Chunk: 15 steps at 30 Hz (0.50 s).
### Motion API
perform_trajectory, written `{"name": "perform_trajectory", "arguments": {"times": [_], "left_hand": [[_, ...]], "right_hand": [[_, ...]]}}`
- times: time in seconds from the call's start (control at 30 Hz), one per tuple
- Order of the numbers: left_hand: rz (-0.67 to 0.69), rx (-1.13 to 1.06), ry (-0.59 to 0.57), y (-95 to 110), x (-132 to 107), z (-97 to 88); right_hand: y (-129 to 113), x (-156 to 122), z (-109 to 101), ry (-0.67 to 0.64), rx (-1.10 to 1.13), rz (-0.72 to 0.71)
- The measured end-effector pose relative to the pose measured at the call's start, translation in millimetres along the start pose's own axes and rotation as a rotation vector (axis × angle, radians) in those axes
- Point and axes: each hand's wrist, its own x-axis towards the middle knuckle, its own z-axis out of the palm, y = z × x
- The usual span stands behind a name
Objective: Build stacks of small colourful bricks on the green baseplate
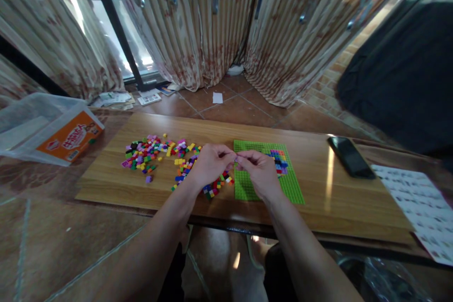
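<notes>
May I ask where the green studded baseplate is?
In head view, the baseplate lies right of centre on the brown wood-grain board, under the right hand.

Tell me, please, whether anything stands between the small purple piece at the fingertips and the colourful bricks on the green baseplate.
Yes: the right hand lies between the purple piece and the colourful bricks, partly hiding those bricks.

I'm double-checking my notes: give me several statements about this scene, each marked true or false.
1. The bare left hand and bare right hand meet near the left edge of the green studded baseplate. True.
2. Loose multicoloured plastic bricks lie left of the baseplate. True.
3. No bricks sit on the baseplate. False: a multicoloured brick patch does.
4. A black rectangular phone lies right of the baseplate. True.
5. The phone touches the baseplate. False: brown wooden board shows between them.
</notes>
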Motion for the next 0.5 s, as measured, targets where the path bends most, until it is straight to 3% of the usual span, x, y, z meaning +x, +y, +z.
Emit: {"name": "perform_trajectory", "arguments": {"times": [0.13,0.27,0.5], "left_hand": [[-0.014,0.089,-0.048,-2.1,1.4,-23.2],[-0.002,0.407,-0.095,-7.7,2.0,-44.2],[-0.054,0.771,-0.214,-7.6,-2.2,-42.6]], "right_hand": [[-3.9,-1.6,-9.1,-0.059,-0.096,-0.002],[-12.0,-8.4,-12.1,-0.067,-0.162,-0.117],[-18.7,-5.7,-24.7,0.032,-0.154,-0.187]]}}
